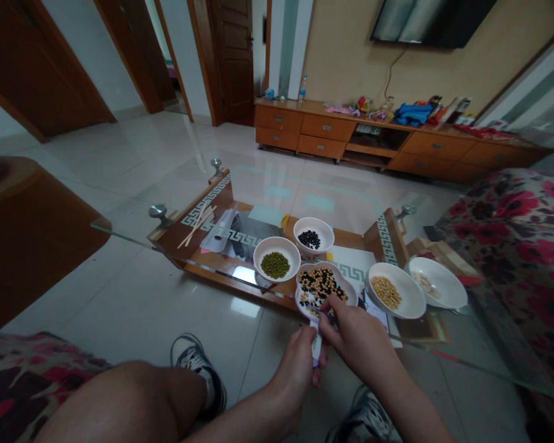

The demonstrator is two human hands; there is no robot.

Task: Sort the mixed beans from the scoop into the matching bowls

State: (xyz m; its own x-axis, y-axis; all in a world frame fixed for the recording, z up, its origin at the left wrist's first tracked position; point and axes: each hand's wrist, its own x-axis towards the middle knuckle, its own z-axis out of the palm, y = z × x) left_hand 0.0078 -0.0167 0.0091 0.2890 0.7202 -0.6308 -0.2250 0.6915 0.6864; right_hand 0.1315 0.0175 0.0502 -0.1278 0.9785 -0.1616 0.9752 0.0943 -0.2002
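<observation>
My left hand [300, 354] is closed round the pale handle of a scalloped dish [352, 289]. In the dish lie mixed black and yellow beans [323, 284]. Pinched in my right hand [348, 329] is a slim dark tool that looks like tweezers [317, 309], its tip among the beans at the dish's near side; my fingers hide part of it. Around the dish stand a white bowl of green beans [276, 266], a bowl of black beans [309, 239] and a bowl of yellow beans [386, 291]. Farther right, another white bowl [447, 288] holds a few pale pieces.
Everything stands on a glass-topped table [133, 237] with a wooden shelf below. Wooden chopsticks [197, 226] lie at its left. A cluttered low cabinet [325, 130] runs along the back wall under a television [429, 21]. A flower-patterned sofa [526, 227] is at the right.
</observation>
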